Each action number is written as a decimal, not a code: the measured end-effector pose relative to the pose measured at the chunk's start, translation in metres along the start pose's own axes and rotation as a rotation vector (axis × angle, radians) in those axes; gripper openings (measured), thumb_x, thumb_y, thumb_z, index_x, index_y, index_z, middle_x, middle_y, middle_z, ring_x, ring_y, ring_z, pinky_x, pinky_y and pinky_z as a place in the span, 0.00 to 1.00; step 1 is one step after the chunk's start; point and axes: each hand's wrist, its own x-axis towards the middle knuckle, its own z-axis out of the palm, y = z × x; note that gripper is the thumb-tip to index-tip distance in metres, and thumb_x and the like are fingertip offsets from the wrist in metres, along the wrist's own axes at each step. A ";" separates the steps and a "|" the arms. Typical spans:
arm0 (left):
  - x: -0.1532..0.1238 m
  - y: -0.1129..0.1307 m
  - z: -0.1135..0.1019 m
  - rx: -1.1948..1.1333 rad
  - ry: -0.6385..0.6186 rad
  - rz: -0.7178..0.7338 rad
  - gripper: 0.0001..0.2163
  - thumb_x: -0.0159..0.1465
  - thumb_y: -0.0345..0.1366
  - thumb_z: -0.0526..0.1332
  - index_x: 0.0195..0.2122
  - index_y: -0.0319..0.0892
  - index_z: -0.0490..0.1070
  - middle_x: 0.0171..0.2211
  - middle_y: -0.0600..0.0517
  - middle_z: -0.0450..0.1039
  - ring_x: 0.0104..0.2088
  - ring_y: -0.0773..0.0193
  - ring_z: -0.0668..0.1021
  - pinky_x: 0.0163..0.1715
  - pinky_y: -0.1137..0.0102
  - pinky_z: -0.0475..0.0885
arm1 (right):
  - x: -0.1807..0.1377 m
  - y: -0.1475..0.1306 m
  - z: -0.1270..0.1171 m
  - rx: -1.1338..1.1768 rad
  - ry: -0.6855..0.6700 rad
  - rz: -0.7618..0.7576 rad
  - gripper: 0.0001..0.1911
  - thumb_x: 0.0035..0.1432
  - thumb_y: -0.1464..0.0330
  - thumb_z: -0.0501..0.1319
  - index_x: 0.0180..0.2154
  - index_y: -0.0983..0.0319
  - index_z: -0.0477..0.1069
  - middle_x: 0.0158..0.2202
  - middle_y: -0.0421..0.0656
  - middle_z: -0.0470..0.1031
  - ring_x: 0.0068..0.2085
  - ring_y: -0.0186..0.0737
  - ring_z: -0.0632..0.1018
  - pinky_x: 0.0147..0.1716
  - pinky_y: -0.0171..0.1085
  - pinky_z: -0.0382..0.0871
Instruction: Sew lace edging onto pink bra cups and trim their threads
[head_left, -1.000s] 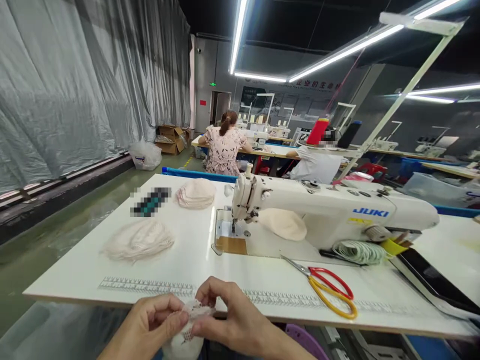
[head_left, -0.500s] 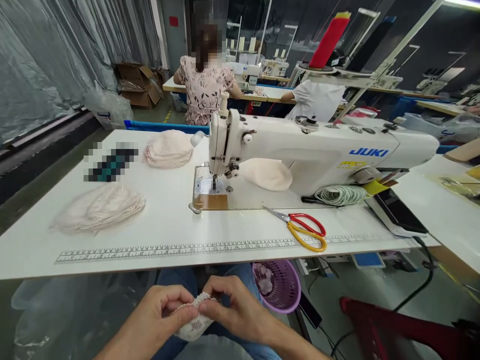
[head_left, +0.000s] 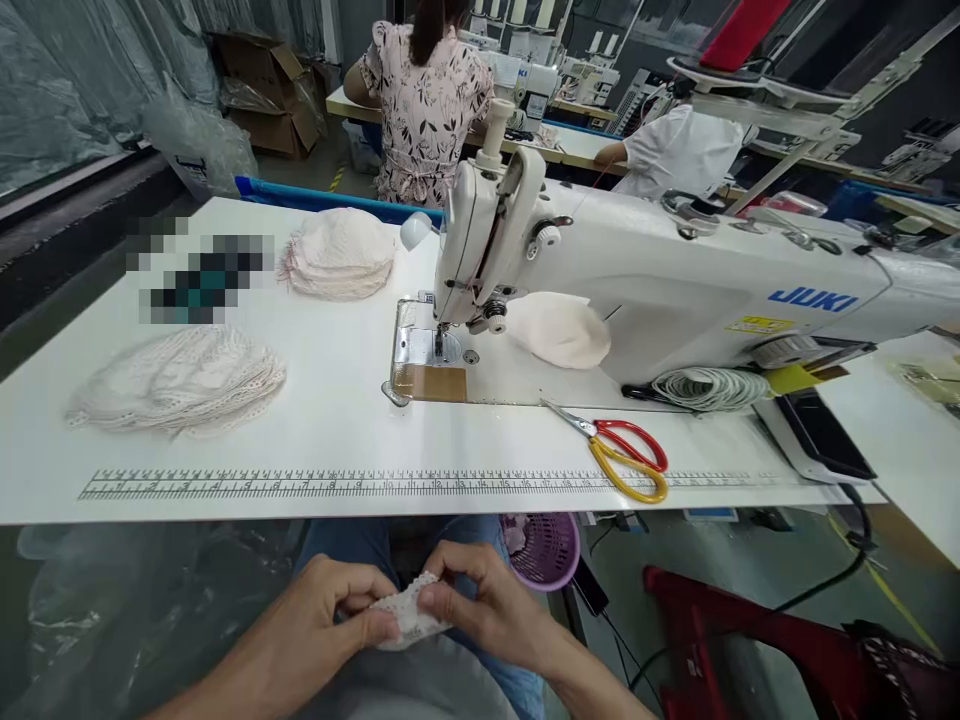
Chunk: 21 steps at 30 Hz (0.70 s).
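Over my lap, a small piece of white lace fabric (head_left: 411,612) is pinched between both hands. My left hand (head_left: 334,615) grips its left end with thumb and fingers. At the right end, my right hand (head_left: 480,605) holds it the same way, thumb on top. Above them on the table stands a white sewing machine (head_left: 645,250) with a cream fabric piece (head_left: 562,332) lying under its arm. Scissors (head_left: 626,458) with one red and one yellow handle rest near the table's front edge.
Lace-edged pieces (head_left: 187,380) and a stack of pale fabric pieces (head_left: 341,252) lie on the left. A coil of pale cord (head_left: 701,388) sits by the machine. Below are a purple basket (head_left: 551,555) and a red stool (head_left: 750,630). Two people sit beyond.
The view has tilted down and come closer to the table. Both hands still hold the lace fabric, which now looks stretched flatter between them.
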 end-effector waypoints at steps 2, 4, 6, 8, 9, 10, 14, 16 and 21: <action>0.000 -0.004 0.000 -0.019 -0.004 0.024 0.16 0.61 0.45 0.56 0.27 0.40 0.75 0.18 0.57 0.57 0.22 0.67 0.59 0.23 0.73 0.52 | 0.001 0.000 0.000 -0.012 -0.009 -0.011 0.15 0.59 0.60 0.58 0.28 0.65 0.69 0.22 0.37 0.64 0.25 0.29 0.64 0.24 0.29 0.55; 0.000 -0.007 -0.001 -0.019 0.000 0.048 0.16 0.61 0.44 0.55 0.26 0.39 0.74 0.19 0.57 0.59 0.23 0.68 0.60 0.24 0.73 0.52 | 0.002 -0.001 0.001 -0.023 -0.017 -0.027 0.15 0.59 0.60 0.58 0.28 0.65 0.69 0.22 0.37 0.64 0.24 0.29 0.64 0.24 0.29 0.55; 0.001 -0.009 -0.001 -0.043 -0.008 0.060 0.16 0.61 0.44 0.55 0.26 0.38 0.74 0.20 0.56 0.61 0.24 0.67 0.61 0.24 0.73 0.53 | 0.003 -0.002 0.003 -0.021 -0.023 -0.038 0.15 0.59 0.61 0.58 0.27 0.65 0.69 0.22 0.37 0.64 0.24 0.29 0.64 0.23 0.28 0.55; 0.003 -0.010 0.000 -0.132 -0.039 0.050 0.14 0.61 0.45 0.57 0.32 0.38 0.74 0.22 0.56 0.62 0.25 0.67 0.62 0.25 0.74 0.54 | 0.004 -0.003 0.005 -0.020 -0.029 -0.036 0.14 0.60 0.62 0.57 0.27 0.65 0.69 0.22 0.37 0.64 0.24 0.29 0.64 0.23 0.28 0.55; 0.004 -0.011 0.002 -0.187 -0.056 0.039 0.15 0.60 0.46 0.58 0.37 0.38 0.73 0.22 0.57 0.62 0.25 0.67 0.61 0.25 0.75 0.54 | 0.004 -0.004 0.006 -0.027 -0.032 -0.031 0.14 0.60 0.63 0.57 0.27 0.65 0.69 0.21 0.36 0.64 0.24 0.28 0.63 0.23 0.28 0.55; 0.006 -0.012 0.004 -0.231 -0.068 0.026 0.17 0.59 0.46 0.60 0.42 0.38 0.71 0.22 0.58 0.60 0.24 0.68 0.59 0.24 0.75 0.53 | 0.004 -0.004 0.006 -0.045 -0.035 -0.025 0.14 0.60 0.63 0.57 0.27 0.65 0.69 0.21 0.36 0.63 0.23 0.28 0.63 0.23 0.28 0.54; 0.014 -0.016 0.015 -0.262 -0.059 0.026 0.16 0.58 0.46 0.60 0.39 0.37 0.71 0.19 0.60 0.50 0.22 0.70 0.52 0.21 0.74 0.47 | 0.002 -0.007 0.009 -0.199 -0.031 0.010 0.10 0.59 0.66 0.57 0.28 0.65 0.70 0.20 0.35 0.62 0.22 0.27 0.61 0.22 0.28 0.51; 0.017 -0.019 0.019 -0.262 -0.059 0.032 0.16 0.59 0.47 0.59 0.35 0.37 0.72 0.19 0.60 0.50 0.22 0.70 0.52 0.21 0.73 0.47 | 0.000 -0.008 0.008 -0.259 -0.020 0.039 0.09 0.59 0.66 0.57 0.30 0.64 0.71 0.21 0.35 0.64 0.23 0.28 0.63 0.23 0.29 0.52; 0.024 -0.019 0.021 -0.360 -0.105 -0.015 0.20 0.55 0.53 0.61 0.24 0.37 0.68 0.19 0.59 0.52 0.22 0.70 0.54 0.21 0.73 0.46 | -0.005 -0.006 0.002 -0.220 -0.036 0.060 0.15 0.62 0.61 0.54 0.28 0.65 0.69 0.21 0.35 0.62 0.23 0.28 0.63 0.23 0.29 0.53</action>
